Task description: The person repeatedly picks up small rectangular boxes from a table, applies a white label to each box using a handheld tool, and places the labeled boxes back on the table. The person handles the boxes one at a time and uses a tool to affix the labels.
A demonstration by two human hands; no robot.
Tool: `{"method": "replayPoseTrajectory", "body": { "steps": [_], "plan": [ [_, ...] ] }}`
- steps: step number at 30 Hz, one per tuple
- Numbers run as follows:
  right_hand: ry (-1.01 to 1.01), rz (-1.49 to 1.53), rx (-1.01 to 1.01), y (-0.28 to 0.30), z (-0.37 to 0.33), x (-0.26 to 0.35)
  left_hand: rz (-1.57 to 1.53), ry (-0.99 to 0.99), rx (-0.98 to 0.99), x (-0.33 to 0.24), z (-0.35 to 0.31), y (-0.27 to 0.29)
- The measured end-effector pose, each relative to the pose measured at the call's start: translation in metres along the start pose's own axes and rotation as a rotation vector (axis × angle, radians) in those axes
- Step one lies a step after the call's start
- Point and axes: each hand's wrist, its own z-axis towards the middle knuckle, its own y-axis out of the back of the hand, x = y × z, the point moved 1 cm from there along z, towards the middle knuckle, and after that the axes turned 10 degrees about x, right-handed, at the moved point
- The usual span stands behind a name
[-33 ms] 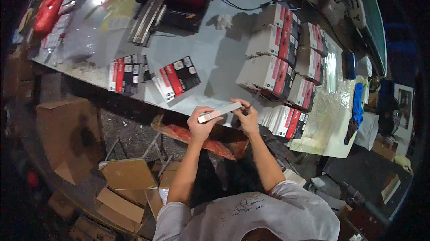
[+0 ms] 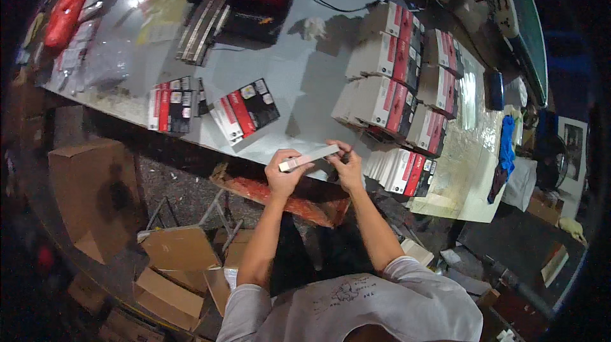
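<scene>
Over the table's front edge I hold a slim, pale carton (image 2: 310, 158), its narrow side facing up. My left hand (image 2: 284, 174) is wrapped round its left end. The fingers of my right hand (image 2: 347, 165) pinch the other end; part of those fingers is hidden. Just beyond my left hand, a few flat red, black and white cartons (image 2: 249, 108) lie fanned out. To the right of my right hand, a row of similar cartons (image 2: 407, 172) leans along the table edge.
Tall stacks of the same cartons (image 2: 388, 97) stand on the table's right side. Another small group (image 2: 170, 108) lies at left, and a dark machine (image 2: 254, 14) sits at the back. Below are a brown cardboard box (image 2: 95, 195), open cartons and an orange-lined box (image 2: 280, 197).
The view has shifted slightly, moving the table and stacks a little leftward. Both hands keep their hold on the slim carton.
</scene>
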Motion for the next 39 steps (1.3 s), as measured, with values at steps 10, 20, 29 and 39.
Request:
{"method": "replayPoseTrajectory", "body": {
  "steps": [10, 20, 29, 39],
  "plan": [
    [0.025, -0.034, 0.091, 0.006, -0.003, -0.01, 0.005, -0.039, -0.169, 0.037, -0.012, -0.013],
    [0.12, -0.869, 0.463, 0.019, -0.085, -0.037, -0.136, 0.413, -0.782, 0.024, -0.038, 0.05],
    [-0.26, -0.741, 0.014, 0.036, -0.138, 0.008, -0.024, 0.772, -0.46, 0.055, -0.064, -0.082],
    [-0.004, -1.21, 0.165, 0.02, -0.133, 0.039, -0.05, 0.735, -0.453, 0.065, -0.069, -0.083]
  ]
}}
